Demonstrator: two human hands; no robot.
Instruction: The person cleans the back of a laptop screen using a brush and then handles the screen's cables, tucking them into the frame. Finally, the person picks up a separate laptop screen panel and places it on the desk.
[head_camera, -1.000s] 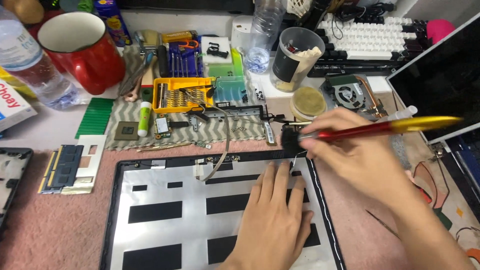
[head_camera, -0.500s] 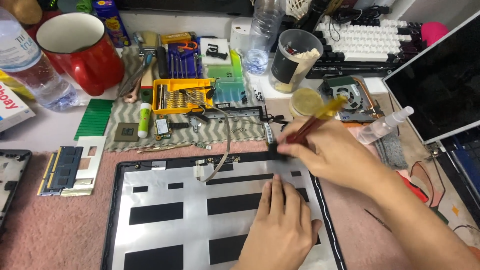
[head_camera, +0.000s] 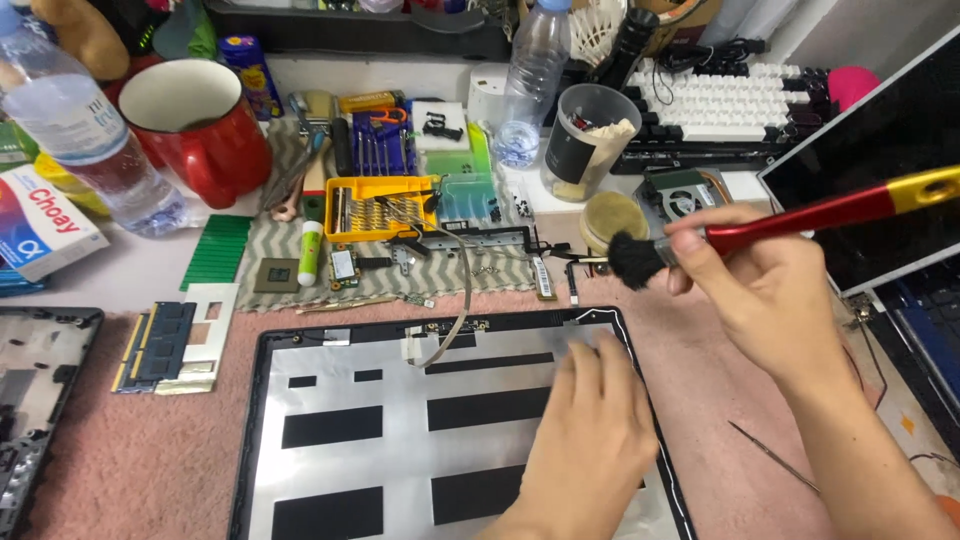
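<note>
Holding the red-handled brush (head_camera: 640, 262) lifted off the laptop lid's (head_camera: 330, 395) top-right corner in my right hand (head_camera: 765, 290); left hand (head_camera: 590, 440) flat, open, pinning it — dusting seems unfinished.

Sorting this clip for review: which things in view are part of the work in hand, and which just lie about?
In use:
- laptop lid panel, pressed flat by the left hand
- red-handled brush, held in the right hand, bristles raised above the panel's top right corner

Lying about:
- red mug
- water bottle
- yellow screwdriver-bit case
- memory modules
- white keyboard
- cooling fan
</note>
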